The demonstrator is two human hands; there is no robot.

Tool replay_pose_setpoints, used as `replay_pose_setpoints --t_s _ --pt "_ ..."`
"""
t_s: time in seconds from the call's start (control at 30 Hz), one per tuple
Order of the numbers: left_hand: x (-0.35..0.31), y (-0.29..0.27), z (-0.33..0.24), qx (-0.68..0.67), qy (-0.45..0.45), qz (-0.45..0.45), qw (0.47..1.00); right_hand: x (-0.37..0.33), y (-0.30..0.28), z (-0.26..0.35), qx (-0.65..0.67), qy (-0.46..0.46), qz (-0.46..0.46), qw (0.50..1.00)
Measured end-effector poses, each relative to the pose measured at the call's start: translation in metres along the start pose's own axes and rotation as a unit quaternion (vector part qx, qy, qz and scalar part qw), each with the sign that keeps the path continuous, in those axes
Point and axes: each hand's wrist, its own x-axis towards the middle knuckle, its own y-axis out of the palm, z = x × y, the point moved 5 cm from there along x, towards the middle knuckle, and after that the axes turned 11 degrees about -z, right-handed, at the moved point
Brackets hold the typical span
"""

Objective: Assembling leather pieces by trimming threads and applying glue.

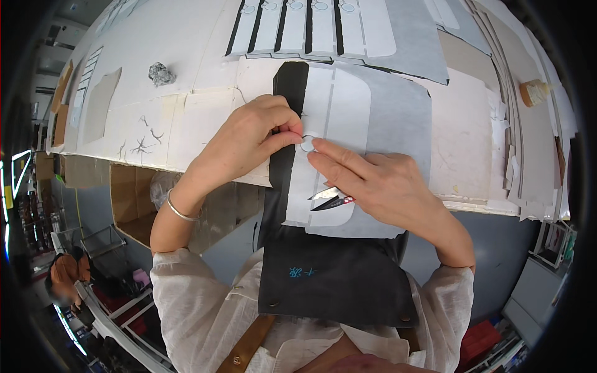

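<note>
A layered panel [348, 93], white and pale grey with a black strip [287, 93] along its left side, lies over the table's near edge. A small round piece with a dark outline [308, 144] sits at the middle of the panel, beside the strip. My left hand [261, 127] pinches thumb and forefinger at that round piece's left edge; what is between the fingertips is too small to make out. Fingertips of my right hand [379, 180] press the panel at its right edge. Small thread snips [328, 199] are tucked in the right hand, blades pointing left.
Several similar panels [367, 31] lie overlapped at the far side of the white table [205, 74]. A crumpled grey ball [161, 74] and loose dark threads [142, 144] are at left, a small amber container [533, 93] at right. A cardboard box [130, 199] stands below the edge.
</note>
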Motion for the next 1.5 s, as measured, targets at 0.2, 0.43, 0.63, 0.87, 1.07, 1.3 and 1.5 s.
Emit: replay_pose_setpoints --t_s 0.2,0.43,0.63,0.87,1.07,1.3,1.5 --pt "0.006 0.005 0.001 -0.021 -0.013 -0.052 0.998 -0.003 0.014 -0.001 -0.03 -0.039 -0.011 0.999" --pt "-0.011 -0.003 0.006 0.063 -0.02 -0.069 0.995 -0.006 0.016 -0.005 -0.022 -0.039 -0.026 0.999" --pt "-0.008 0.001 -0.023 0.102 0.128 -0.1 0.982 -0.006 0.015 -0.006 -0.004 -0.042 -0.032 0.999" --pt "0.007 0.005 -0.011 0.089 0.06 -0.007 0.994 -0.007 0.016 -0.007 -0.007 -0.039 -0.034 0.999" --pt "-0.001 0.005 0.005 -0.123 -0.068 -0.062 0.988 -0.008 0.017 -0.008 -0.011 -0.047 -0.034 0.998" --pt "0.004 0.005 0.005 -0.044 -0.036 -0.032 0.998 -0.008 0.017 -0.007 -0.011 -0.047 -0.026 0.998" --pt "0.002 0.009 -0.007 0.017 0.065 -0.053 0.996 -0.006 0.013 -0.006 0.001 -0.021 0.011 1.0"
